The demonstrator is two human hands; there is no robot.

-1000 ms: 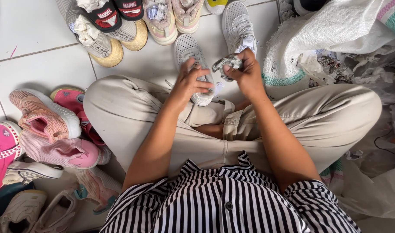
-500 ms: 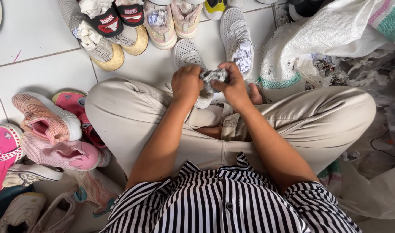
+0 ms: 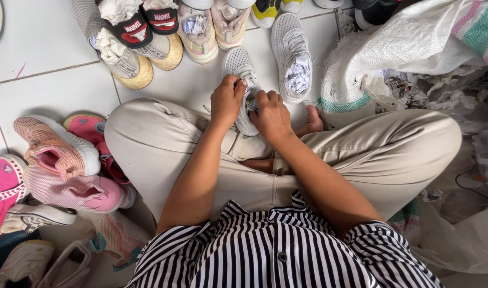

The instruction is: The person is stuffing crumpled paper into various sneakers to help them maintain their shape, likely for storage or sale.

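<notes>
A grey mesh sneaker (image 3: 243,69) lies on the white tile floor (image 3: 46,90) against the person's crossed legs. The left hand (image 3: 228,100) and right hand (image 3: 270,114) both pinch into its opening (paper wad barely visible). Its paper-stuffed mate (image 3: 293,56) lies just beside.

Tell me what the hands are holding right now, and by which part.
Both the left hand and the right hand grip the light grey sneaker at its opening, pressing crumpled paper into it.
</notes>
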